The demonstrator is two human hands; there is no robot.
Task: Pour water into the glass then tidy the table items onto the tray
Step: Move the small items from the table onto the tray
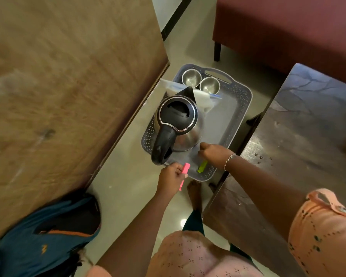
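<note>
The left hand (173,174) gripped a pink clip (185,168) at the near edge of the grey tray (241,104). The right hand (214,154) was curled beside a green clip (202,166); its grasp could not be determined.

"What lay at lower left?"
"A blue backpack (48,232) with orange trim, slumped on the pale, glossy floor (128,196) beneath a brown wooden surface (68,76)."
"And at top right?"
"A maroon upholstered seat (288,27) stood on a dark leg (217,51), near a black skirting strip (176,17)."
</note>
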